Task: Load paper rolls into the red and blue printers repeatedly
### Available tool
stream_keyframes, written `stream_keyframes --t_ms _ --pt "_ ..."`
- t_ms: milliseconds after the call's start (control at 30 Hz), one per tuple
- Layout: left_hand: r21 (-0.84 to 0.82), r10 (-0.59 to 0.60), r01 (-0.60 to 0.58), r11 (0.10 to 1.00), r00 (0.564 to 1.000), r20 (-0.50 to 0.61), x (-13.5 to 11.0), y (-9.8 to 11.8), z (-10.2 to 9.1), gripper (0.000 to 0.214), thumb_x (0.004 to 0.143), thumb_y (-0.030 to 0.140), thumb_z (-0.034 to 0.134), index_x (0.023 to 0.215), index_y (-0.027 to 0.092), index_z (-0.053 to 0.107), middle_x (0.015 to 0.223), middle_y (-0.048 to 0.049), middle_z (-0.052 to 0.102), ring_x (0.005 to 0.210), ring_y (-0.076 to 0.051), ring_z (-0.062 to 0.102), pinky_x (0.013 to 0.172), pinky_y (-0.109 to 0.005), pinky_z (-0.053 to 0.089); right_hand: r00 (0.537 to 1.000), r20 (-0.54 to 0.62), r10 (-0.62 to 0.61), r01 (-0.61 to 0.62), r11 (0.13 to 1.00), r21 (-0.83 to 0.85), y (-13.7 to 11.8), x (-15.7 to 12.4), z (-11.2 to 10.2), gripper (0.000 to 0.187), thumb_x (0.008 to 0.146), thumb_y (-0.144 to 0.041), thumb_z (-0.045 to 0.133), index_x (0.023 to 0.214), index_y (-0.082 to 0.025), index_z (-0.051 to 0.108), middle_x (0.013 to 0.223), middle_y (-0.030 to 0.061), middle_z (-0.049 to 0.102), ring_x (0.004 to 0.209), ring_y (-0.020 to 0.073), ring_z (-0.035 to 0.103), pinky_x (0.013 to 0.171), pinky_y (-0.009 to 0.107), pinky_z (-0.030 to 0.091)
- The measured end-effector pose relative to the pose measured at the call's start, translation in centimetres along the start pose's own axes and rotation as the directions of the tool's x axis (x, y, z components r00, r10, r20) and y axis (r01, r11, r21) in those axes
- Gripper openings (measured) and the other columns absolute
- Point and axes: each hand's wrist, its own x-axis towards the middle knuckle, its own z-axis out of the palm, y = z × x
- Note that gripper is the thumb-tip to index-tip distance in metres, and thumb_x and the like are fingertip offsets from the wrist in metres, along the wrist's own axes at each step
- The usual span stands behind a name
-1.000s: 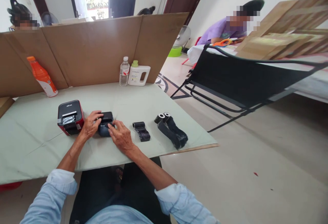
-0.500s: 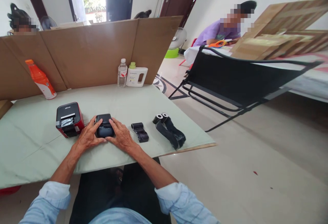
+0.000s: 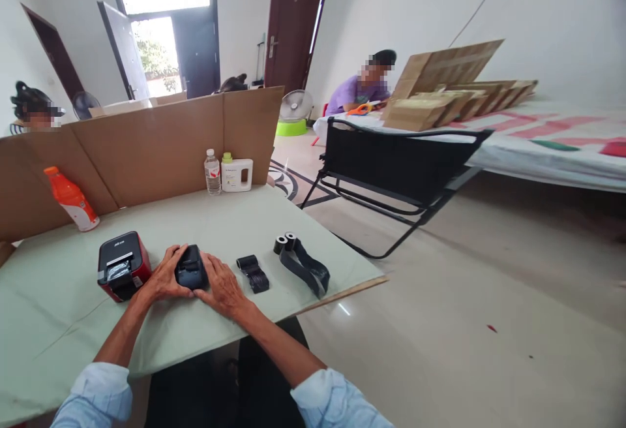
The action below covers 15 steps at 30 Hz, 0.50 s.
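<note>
A small black device [image 3: 191, 267] with rounded corners, like a portable label printer, lies on the table in front of me. My left hand [image 3: 167, 276] grips its left side, thumb along the near edge. From the right, my right hand [image 3: 219, 282] closes on the same device, fingers at its side and thumb near the front corner. Left of my hands stands a larger black-and-red printer [image 3: 124, 265]. To the right are a short black ribbon roll [image 3: 253, 273] and a pair of longer black ribbon rolls [image 3: 304, 265], partly unwound.
A cardboard screen [image 3: 166, 154] lines the table's back edge. Before it stand an orange bottle [image 3: 72, 199], a clear water bottle [image 3: 212, 173] and a white jug [image 3: 237, 175]. Right of the table are a black folding chair [image 3: 386, 170] and a person in purple [image 3: 355, 92] at another table.
My view has tilted up and turned right, so the table things appear lower and further left. Both hands stay at the black device, which appears slightly turned between them.
</note>
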Motion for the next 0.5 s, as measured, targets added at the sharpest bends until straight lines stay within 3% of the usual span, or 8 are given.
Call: stream_keyframes --t_ms 133,267,367,500 --pt "-0.011 0.028 -0.029 1.0 0.997 -0.076 0.1 -0.5 0.2 0.121 0.054 0.033 0.091 0.163 0.024 0.038 0.157 -0.016 0.041 0.151 -0.042 0.043 0.126 -0.056 0.04 0.993 -0.114 -0.035 0.034 0.999 -0.006 -0.5 0.4 -0.2 0.064 0.086 -0.035 0.079 0.142 -0.013 0.057 0.133 0.0212 0.067 0.121 0.0335 0.064 0.103 0.049 0.055" --pt "0.003 -0.031 0.032 0.999 0.978 -0.205 2.2 -0.5 -0.4 0.114 0.057 0.035 0.09 0.16 0.026 0.042 0.153 -0.013 0.042 0.148 -0.04 0.046 0.126 -0.056 0.04 0.998 0.016 -0.056 0.057 0.997 -0.058 -0.7 0.7 -0.1 0.015 0.092 -0.033 0.074 0.097 -0.019 0.07 0.098 0.0089 0.073 0.096 0.0245 0.067 0.084 0.035 0.053" --pt "0.021 -0.022 0.027 0.999 0.971 -0.238 6.1 0.4 -0.6 0.117 0.054 0.041 0.093 0.158 0.025 0.043 0.15 -0.0126 0.043 0.146 -0.04 0.047 0.126 -0.055 0.039 0.991 0.13 -0.015 0.028 0.995 -0.094 -1.0 0.9 -0.3 0.014 0.094 -0.032 0.073 0.088 -0.02 0.069 0.092 0.0065 0.072 0.092 0.0221 0.067 0.077 0.031 0.048" --pt "0.021 0.05 -0.047 0.999 0.983 -0.177 12.4 2.3 0.7 0.12 0.047 0.041 0.097 0.155 0.023 0.047 0.15 -0.0142 0.043 0.144 -0.041 0.047 0.126 -0.055 0.039 0.981 0.182 0.063 -0.038 0.99 -0.134 -1.4 0.9 -1.0 0.014 0.096 -0.032 0.072 0.091 -0.019 0.071 0.096 0.0072 0.073 0.094 0.0223 0.067 0.075 0.03 0.045"
